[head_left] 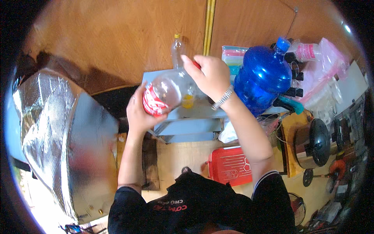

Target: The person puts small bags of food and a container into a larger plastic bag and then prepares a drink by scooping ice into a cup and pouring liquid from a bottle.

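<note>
A large clear plastic bottle (175, 80) with a red label is held tilted in front of me, its neck toward the upper right. My left hand (136, 107) is closed around its lower, labelled end. At the neck, the fingers of my right hand (212, 74) are closed over the red cap (196, 64), of which only a bit shows. Just behind stands another clear bottle (177, 50) with a yellow cap, near the wooden wall. Something yellow (187, 101) shows below the held bottle, partly hidden by it.
A big blue water jug (263, 76) stands on the grey shelf (191, 126), right of my right hand. Beyond it are packs of coloured straws (233, 56) and pink plastic bags (325, 66). A silver foil-covered box (50, 117) fills the left. A red crate (230, 165) and black-lidded pot (317, 142) are lower right.
</note>
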{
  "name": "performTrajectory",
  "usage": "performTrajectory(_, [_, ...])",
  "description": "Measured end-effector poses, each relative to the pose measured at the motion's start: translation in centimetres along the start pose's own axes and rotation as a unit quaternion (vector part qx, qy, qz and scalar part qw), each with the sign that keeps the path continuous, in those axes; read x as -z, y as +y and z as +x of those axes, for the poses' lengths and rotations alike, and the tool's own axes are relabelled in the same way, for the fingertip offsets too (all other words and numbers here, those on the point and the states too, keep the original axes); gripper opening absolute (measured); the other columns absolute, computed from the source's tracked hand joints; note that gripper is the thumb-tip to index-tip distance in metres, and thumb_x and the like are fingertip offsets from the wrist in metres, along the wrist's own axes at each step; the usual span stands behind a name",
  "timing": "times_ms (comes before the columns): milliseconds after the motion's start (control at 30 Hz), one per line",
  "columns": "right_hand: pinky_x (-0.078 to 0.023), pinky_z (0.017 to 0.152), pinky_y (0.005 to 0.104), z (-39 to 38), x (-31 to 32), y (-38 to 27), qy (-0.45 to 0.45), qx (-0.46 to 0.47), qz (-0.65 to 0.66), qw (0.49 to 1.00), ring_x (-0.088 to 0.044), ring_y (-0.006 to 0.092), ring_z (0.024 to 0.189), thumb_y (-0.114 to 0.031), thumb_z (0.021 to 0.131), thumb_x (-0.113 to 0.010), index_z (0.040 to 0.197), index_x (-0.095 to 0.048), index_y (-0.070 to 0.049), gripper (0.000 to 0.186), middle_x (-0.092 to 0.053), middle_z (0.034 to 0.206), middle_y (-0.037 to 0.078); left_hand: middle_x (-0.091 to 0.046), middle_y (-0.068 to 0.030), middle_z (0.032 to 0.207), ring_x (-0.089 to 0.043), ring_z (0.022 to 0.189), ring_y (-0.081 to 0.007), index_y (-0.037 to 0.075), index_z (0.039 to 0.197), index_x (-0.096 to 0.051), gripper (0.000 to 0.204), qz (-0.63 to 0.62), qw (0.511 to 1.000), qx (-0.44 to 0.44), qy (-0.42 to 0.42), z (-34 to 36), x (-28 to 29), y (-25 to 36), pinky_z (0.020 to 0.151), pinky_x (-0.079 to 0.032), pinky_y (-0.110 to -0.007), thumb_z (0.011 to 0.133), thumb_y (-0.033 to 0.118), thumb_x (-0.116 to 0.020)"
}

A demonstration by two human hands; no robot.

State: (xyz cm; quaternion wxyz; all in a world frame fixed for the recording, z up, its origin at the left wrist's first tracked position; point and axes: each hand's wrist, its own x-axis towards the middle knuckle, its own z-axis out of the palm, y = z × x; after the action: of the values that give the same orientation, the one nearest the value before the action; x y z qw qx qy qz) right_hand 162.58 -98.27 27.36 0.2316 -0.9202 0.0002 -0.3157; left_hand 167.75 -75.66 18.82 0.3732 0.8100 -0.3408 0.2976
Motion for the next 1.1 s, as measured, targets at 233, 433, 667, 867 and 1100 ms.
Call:
performTrajectory(233, [-0.045, 0.059, 0.0298, -3.6, -1.9, 4.2, -0.039, -0.119, 0.102, 0.987, -0.056, 0.0154, 0.064, -0.044, 0.088, -0.064, 0.098, -0.062, -0.006, 0.038, -0.058, 0.071, 0.006, -0.062, -0.0167, 0.105, -0.061, 0.096, -0.034, 0.002, 0.115, -0.055, 0.081, 0.05, 0.996, 0.063, 0.039, 7.5, -14.0, -18.3, 0.086, -0.049, -0.043, 0.053, 0.042, -0.087])
performTrajectory(433, [-0.047, 0.062, 0.0292, -18.3, 5.3, 17.0, -0.188, -0.213, 0.022, 0.959, -0.057, 0.0134, 0.068, -0.032, 0.088, -0.068, 0.101, -0.062, -0.004, 0.031, -0.06, 0.074, 0.005, -0.064, -0.0089, 0.108, -0.062, 0.096, -0.0184, 0.001, 0.113, -0.056, 0.06, -0.375, 0.898, 0.214, -0.089, 5.6, -25.2, -30.3, 0.085, -0.051, -0.035, 0.065, 0.018, -0.087])
performTrajectory(667, [-0.049, 0.067, 0.0266, -29.3, 18.7, 26.6, -0.068, -0.411, 0.043, 0.908, -0.062, 0.012, 0.076, -0.022, 0.086, -0.07, 0.1, -0.063, 0.001, 0.028, -0.065, 0.084, 0.005, -0.053, -0.0165, 0.127, -0.048, 0.121, -0.0256, 0.0, 0.133, -0.044, 0.088, -0.277, 0.918, 0.275, -0.071, 5.6, -24.3, -29.5, 0.1, -0.041, -0.039, 0.064, 0.031, -0.088])
performTrajectory(867, [-0.049, 0.068, 0.0261, -27.8, 22.4, 37.7, 0.185, -0.397, 0.078, 0.895, -0.063, 0.0117, 0.074, -0.012, 0.086, -0.067, 0.085, -0.066, 0.003, 0.015, -0.066, 0.08, 0.004, -0.066, -0.0072, 0.096, -0.062, 0.085, -0.0125, 0.001, 0.105, -0.064, 0.025, -0.297, 0.868, 0.343, 0.204, -5.0, -16.2, -25.5, 0.069, -0.05, -0.024, 0.092, 0.022, -0.065])
performTrajectory(1100, [-0.053, 0.074, 0.0346, -17.2, 22.4, 50.9, 0.227, -0.254, -0.032, 0.94, -0.068, 0.0242, 0.078, -0.021, 0.08, -0.069, 0.087, -0.067, -0.004, 0.019, -0.07, 0.08, 0.013, -0.046, -0.0055, 0.051, -0.044, 0.046, -0.0161, 0.004, 0.056, -0.042, 0.056, 0.033, 0.857, 0.496, 0.133, -26.8, -7.2, -9.9, 0.047, -0.038, -0.036, 0.09, 0.043, -0.064])
